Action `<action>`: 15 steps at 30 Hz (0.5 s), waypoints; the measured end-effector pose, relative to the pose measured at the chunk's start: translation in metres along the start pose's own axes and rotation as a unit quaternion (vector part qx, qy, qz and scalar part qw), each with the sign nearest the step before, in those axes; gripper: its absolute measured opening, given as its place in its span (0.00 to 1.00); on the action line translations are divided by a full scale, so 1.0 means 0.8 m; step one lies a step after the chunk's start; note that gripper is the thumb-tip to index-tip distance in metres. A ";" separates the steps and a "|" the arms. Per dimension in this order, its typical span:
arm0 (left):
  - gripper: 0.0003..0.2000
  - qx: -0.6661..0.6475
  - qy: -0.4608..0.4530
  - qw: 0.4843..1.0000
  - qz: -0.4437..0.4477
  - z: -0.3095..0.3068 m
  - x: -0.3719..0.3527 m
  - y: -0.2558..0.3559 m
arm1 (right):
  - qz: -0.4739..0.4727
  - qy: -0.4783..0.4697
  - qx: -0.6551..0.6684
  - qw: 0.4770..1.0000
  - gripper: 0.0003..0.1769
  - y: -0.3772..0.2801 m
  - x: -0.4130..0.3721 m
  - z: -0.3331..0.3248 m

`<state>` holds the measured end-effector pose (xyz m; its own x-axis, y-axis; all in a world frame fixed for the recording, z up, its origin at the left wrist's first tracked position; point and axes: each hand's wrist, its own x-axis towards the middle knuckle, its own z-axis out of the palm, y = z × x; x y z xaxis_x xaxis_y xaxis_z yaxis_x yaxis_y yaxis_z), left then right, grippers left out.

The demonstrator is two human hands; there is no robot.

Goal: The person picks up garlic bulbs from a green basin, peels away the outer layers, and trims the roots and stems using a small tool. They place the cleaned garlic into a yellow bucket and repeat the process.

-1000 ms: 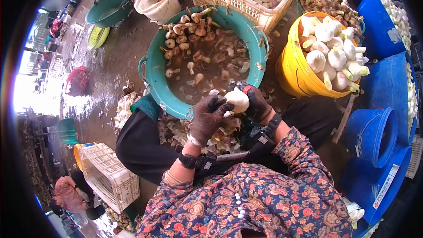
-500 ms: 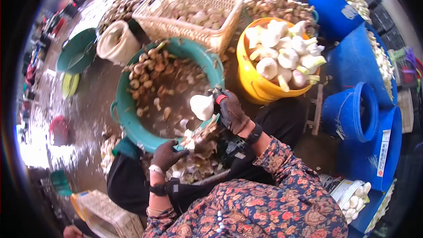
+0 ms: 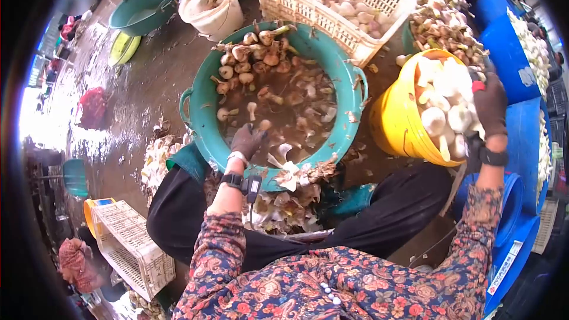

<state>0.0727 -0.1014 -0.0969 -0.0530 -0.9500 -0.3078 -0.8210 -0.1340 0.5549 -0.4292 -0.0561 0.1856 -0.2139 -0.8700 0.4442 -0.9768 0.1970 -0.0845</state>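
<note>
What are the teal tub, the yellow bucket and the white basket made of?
Teal tub: likely plastic, smooth, with a moulded rolled rim and handle. Yellow bucket: likely plastic too, with a glossy, uniform colour. White basket: probably rigid plastic, a matte moulded lattice of holes.

An open-air produce-washing yard: wet concrete floor [image 3: 148, 83], soaking basin [image 3: 204, 115] at twelve o'clock, blue bins [image 3: 510, 59] at three.

two teal basins [image 3: 204, 127] [image 3: 145, 6], one yellow bucket [image 3: 394, 121]
</note>
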 end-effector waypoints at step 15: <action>0.23 -0.198 -0.191 0.960 0.049 0.082 0.040 -0.016 | 0.125 -0.389 0.478 0.778 0.25 -0.252 -0.227 0.139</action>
<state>0.0441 -0.1118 -0.1647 -0.3857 -0.8011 -0.4576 -0.5252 -0.2171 0.8228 -0.1954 0.0121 0.0231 0.0201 -0.9416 -0.3361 -0.3883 0.3024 -0.8705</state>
